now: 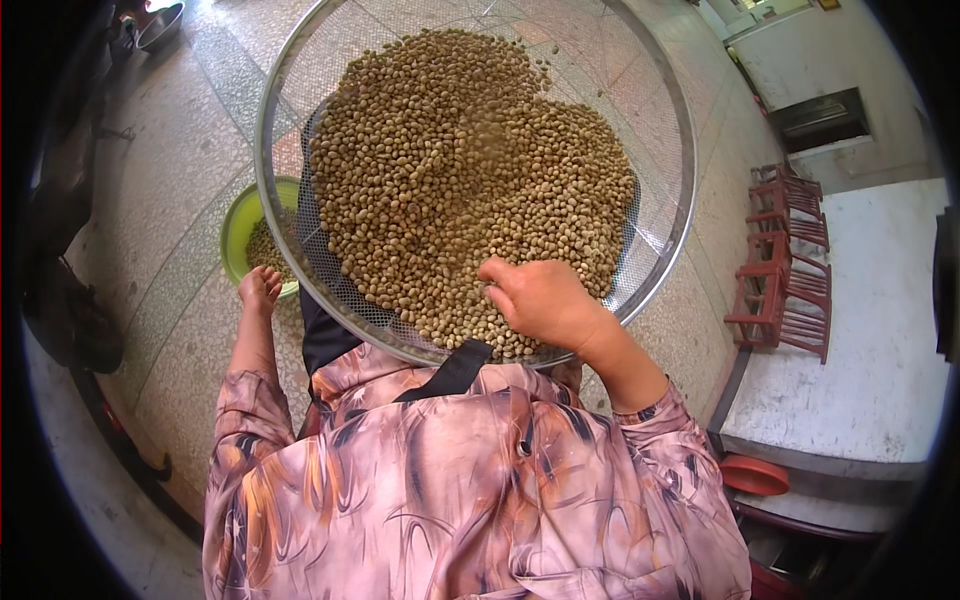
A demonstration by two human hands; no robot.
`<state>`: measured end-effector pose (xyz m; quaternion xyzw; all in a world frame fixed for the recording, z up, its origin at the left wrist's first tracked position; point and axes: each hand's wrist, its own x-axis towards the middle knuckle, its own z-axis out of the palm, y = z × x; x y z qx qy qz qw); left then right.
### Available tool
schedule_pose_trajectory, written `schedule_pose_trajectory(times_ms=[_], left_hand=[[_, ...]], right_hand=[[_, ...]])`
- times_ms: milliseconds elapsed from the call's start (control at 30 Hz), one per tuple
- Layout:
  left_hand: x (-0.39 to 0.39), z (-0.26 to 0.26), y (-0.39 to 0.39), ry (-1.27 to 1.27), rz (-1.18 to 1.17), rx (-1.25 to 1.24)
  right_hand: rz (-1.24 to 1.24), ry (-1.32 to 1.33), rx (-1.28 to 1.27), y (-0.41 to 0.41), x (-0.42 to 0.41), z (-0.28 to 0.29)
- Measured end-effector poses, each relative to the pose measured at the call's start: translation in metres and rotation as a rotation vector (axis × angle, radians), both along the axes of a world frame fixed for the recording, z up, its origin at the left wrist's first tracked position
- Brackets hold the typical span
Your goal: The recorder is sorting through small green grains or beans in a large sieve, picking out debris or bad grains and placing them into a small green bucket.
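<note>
A large round wire-mesh sieve [679, 225] with a metal rim rests over my lap. Greenish-brown beans [420, 165], which look like unroasted coffee beans, lie heaped in it. My right hand [536, 300] is over the near right part of the heap, thumb and index finger close together; whether a bean is between them cannot be made out. To the left, my left hand [260, 286] is loosely curled at the near edge of a green plastic basin [234, 232], outside the sieve. More beans lie in that basin. What the left hand may hold is hidden.
Red wooden chairs [784, 262] stand at the right beside a white surface [840, 405]. A red plastic bowl [754, 475] is at the lower right. A metal basin [160, 28] sits on the tiled floor at the far left. Dark objects line the left side.
</note>
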<state>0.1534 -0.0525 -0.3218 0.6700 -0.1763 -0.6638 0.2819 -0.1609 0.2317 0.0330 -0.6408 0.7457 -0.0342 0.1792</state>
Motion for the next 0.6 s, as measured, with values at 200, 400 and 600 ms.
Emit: schedule_pose_trajectory(times_ms=[200,400,600], left_hand=[[0.002,0.001,0.004,-0.024,0.016,-0.017],[0.009,-0.009,0.001,-0.01,0.043,-0.026],[0.005,-0.009,-0.002,-0.039,-0.022,-0.022]], right_hand=[[0.04,0.013,-0.149,-0.001,-0.004,-0.016],[-0.407,-1.694,-0.001,0.014,-0.037,0.02],[-0.187,-1.072,-0.013,0.022,-0.024,0.004]])
